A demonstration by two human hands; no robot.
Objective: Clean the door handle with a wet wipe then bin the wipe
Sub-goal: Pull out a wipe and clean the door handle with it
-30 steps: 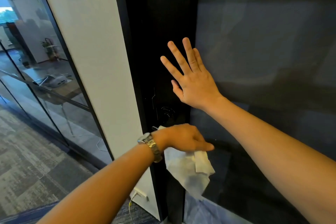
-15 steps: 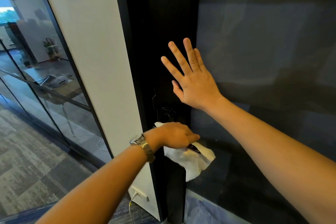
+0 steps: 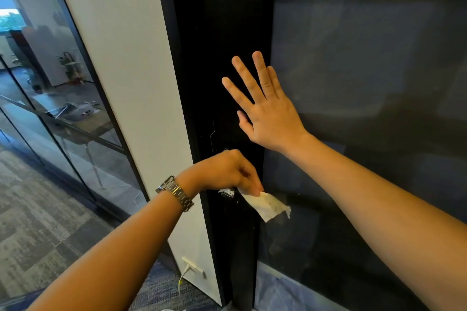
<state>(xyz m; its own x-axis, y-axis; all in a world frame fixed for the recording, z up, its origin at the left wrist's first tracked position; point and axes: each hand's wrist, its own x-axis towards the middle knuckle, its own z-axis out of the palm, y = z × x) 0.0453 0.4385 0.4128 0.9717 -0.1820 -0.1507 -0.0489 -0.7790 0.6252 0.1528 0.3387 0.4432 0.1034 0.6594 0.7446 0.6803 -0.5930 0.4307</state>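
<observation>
At the dark metal door handle (image 3: 227, 194), the left hand (image 3: 225, 171) curls its fingers round a thin, white, crumpled wet wipe (image 3: 269, 206). A loose tail of the wipe hangs just right of the handle. Above the handle, the right hand (image 3: 267, 113) lies flat on the black-framed glass door (image 3: 366, 83), all 5 fingers straight and spread. The wipe looks soft, limp and damp, so it would likely tear if pinched by its tail; bunching it in the palm seems safer.
</observation>
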